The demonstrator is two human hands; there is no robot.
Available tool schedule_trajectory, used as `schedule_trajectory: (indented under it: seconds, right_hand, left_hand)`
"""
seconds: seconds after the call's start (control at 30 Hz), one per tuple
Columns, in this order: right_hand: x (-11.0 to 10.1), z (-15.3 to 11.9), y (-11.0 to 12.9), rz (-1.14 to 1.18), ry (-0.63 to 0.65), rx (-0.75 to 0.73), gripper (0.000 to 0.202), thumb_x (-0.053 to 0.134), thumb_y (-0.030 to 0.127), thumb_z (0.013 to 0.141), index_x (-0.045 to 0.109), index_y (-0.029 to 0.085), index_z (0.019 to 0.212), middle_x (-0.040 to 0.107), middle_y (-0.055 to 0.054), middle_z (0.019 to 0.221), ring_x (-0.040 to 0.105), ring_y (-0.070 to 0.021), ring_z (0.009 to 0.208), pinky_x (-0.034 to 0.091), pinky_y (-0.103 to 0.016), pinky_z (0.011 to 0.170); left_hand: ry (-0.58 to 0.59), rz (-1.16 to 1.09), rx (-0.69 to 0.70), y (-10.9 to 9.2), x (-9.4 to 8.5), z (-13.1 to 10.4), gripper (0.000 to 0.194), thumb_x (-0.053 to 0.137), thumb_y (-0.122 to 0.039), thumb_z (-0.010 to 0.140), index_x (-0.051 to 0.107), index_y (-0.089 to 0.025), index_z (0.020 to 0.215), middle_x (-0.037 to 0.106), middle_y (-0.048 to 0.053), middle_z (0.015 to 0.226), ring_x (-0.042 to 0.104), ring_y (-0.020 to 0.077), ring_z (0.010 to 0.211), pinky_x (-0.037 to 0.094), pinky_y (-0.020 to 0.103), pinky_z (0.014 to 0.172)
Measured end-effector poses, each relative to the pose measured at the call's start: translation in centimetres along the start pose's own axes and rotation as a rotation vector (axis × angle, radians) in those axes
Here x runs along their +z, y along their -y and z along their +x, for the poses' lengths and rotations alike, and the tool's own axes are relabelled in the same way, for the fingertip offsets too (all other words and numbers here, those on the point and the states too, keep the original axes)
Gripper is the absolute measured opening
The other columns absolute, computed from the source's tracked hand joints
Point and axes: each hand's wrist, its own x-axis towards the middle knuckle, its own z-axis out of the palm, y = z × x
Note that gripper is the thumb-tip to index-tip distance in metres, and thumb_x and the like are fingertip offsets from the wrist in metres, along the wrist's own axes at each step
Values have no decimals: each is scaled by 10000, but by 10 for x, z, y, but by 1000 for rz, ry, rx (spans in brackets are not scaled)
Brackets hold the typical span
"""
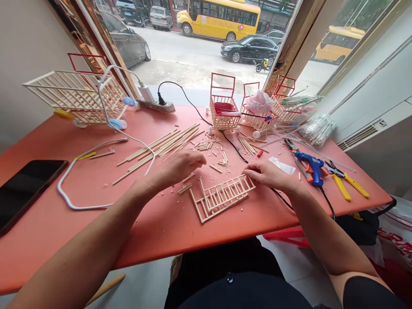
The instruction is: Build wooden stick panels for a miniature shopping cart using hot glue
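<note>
A small ladder-like frame of pale wooden sticks [225, 195] lies near the front of the pink table, with crossbars glued between longer rails. At its upper right corner, my right hand [268, 175] pinches the end between thumb and fingers. My left hand [177, 167] hovers just beyond the frame's left end, its fingers loosely bent and nothing visible in them; its thumb is mostly hidden. Short cut sticks [186, 188] lie below the left hand. More short pieces [222, 159] and crumbs are scattered between the hands.
Long sticks [167, 141] lie left of centre. Miniature stick carts [223, 113] line the window side, a larger cart [80, 96] at left. A blue glue gun [312, 165] and yellow-handled pliers [349, 184] lie right. A phone [28, 189] and white cable [64, 189] lie left.
</note>
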Motion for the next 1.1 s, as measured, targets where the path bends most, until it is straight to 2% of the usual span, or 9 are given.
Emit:
schedule_trajectory:
  seconds: [0.13,0.33,0.47,0.57,0.73,0.83,0.9,1.0,1.1]
  right_hand:
    - [4,2,-1,-62,-102,7,246,572,335,911,745,160,899,722,-46,768,626,-181,736,427,-294,706]
    - [4,5,-4,64,-12,-40,263,623,397,878,688,177,749,643,-11,655,535,-144,625,384,-270,600]
    - [-2,8,-3,273,67,26,368,698,520,841,625,184,711,563,29,593,478,-109,547,365,-247,527]
    - [-18,8,-4,368,60,97,396,798,541,774,642,178,738,587,21,619,524,-109,546,405,-245,514]
    - [-63,-5,-12,363,-88,126,441,836,585,761,703,165,786,564,25,615,478,-88,528,373,-241,484]
    - [-81,-12,-19,399,-165,117,437,855,581,755,710,169,782,544,25,631,448,-81,551,358,-241,489]
    - [-84,-11,-25,440,-216,111,423,873,558,743,701,172,763,555,19,663,436,-76,560,356,-242,491]
    - [-78,0,-31,496,-278,107,393,889,513,740,703,170,782,595,4,704,441,-71,559,358,-237,485]
    - [-68,16,-33,549,-284,101,366,900,459,757,693,160,790,598,4,694,462,-70,559,370,-224,483]
  left_hand:
    - [76,-3,-49,-1,-5,-1,240,571,-162,930,789,-203,1022,813,65,1003,726,212,874,510,305,791]
    - [154,-88,36,-10,-16,-8,280,553,-172,909,785,-244,1048,815,16,996,713,182,840,524,286,823]
    - [135,-82,-5,-9,-18,-10,261,552,-188,926,787,-245,1026,816,21,1002,718,189,839,525,293,797]
    - [120,-95,16,-3,-15,-6,241,564,-187,951,792,-237,1011,810,35,1014,726,204,911,527,309,827]
    - [-45,-136,217,6,-3,2,253,562,-233,1027,785,-252,1144,745,84,1251,681,236,1131,523,392,1002]
    - [-118,-110,273,6,4,5,237,589,-222,1027,777,-245,1168,705,111,1336,639,258,1203,501,434,1040]
    - [-112,-92,296,1,8,6,226,585,-222,1035,795,-256,1110,732,98,1243,641,247,1141,501,415,1006]
    - [-1,-94,333,-12,15,8,267,549,-207,1049,810,-240,1003,735,77,968,623,220,972,507,356,901]
    - [36,-74,342,-19,21,9,286,519,-182,1054,797,-213,996,732,91,992,610,224,968,509,352,895]
